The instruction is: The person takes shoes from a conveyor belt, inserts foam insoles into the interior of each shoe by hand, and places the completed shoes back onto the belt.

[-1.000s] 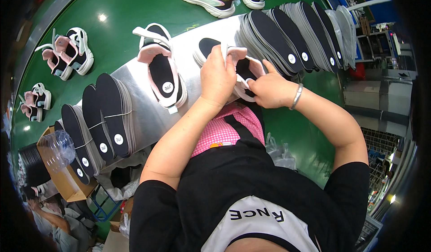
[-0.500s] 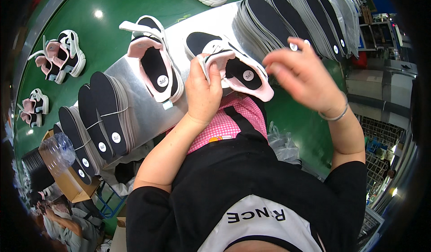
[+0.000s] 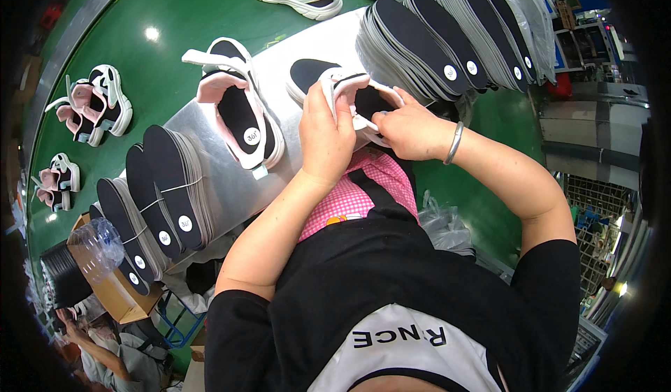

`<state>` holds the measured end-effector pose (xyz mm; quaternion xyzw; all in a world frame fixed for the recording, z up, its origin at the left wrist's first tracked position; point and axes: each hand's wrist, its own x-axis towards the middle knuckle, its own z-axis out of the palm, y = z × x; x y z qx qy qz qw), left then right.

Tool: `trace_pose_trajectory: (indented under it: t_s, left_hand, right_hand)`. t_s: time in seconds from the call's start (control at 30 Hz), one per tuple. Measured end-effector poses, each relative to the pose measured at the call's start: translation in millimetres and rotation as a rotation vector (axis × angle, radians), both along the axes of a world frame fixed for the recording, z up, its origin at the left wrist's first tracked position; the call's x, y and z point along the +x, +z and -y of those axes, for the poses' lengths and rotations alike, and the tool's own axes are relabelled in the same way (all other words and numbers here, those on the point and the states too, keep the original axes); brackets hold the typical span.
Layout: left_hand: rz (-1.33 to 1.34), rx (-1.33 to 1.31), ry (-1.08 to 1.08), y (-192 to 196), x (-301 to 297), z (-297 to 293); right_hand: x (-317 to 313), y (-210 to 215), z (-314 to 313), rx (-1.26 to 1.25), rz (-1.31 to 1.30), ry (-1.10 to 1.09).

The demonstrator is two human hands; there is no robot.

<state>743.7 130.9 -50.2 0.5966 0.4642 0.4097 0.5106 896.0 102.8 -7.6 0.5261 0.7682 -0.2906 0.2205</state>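
A white, black and pink sneaker (image 3: 369, 98) rests tilted on the metal bench top in front of me, its black toe pointing up and to the left. My left hand (image 3: 327, 137) is closed on the tongue side of its opening, thumb inside. At the heel side, my right hand (image 3: 414, 128) is closed on the pink collar, with fingertips at the opening; the heel is partly hidden behind it. A second matching sneaker (image 3: 244, 116) stands to the left, its tongue pulled open and a round white label showing on the insole inside.
Stacked black-topped insoles (image 3: 412, 39) lie at the back right. More insole stacks (image 3: 171, 175), tied with string, lie at the left end of the bench (image 3: 227, 189). Several sneakers (image 3: 94, 102) sit on the green surface (image 3: 182, 8). Lower left are a cardboard box (image 3: 126, 298) and another person (image 3: 115, 350).
My right hand has moved left and down from the air onto the sneaker's heel collar and closed there. My left hand has kept its hold on the tongue side.
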Motion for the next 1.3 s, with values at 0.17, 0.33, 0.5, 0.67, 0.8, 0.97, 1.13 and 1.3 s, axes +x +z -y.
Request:
trace_pose_trajectory:
  t_s: [0.17,0.33,0.5,0.67,0.8,0.97,1.13,1.3]
  left_hand:
    - [0.074,-0.133,-0.02,-5,-12,15]
    - [-0.004,-0.065,-0.041,-10,-10,24]
    - [-0.032,-0.078,-0.082,-1,1,18]
    - [-0.05,-0.128,-0.085,-4,12,12]
    - [-0.02,-0.144,-0.093,-6,15,10]
    - [-0.026,-0.141,-0.087,-8,17,11]
    - [0.015,-0.151,-0.082,-11,21,11]
    - [-0.123,0.055,-0.084,-5,24,10]
  right_hand:
    - [-9,53,-7,0.053,-0.243,-0.247]
    - [-11,74,-5,0.371,-0.576,-0.426]
    - [-7,13,-4,-0.036,-0.192,-0.348]
    - [-5,-15,-27,0.044,-0.069,-0.051]
    - [-9,-16,-35,-0.014,0.067,-0.053]
    - [-14,-2,-32,-0.019,0.123,-0.176]
    - [-8,-1,-32,-0.021,0.146,-0.167]
    - [5,-12,-34,-0.112,0.059,-0.219]
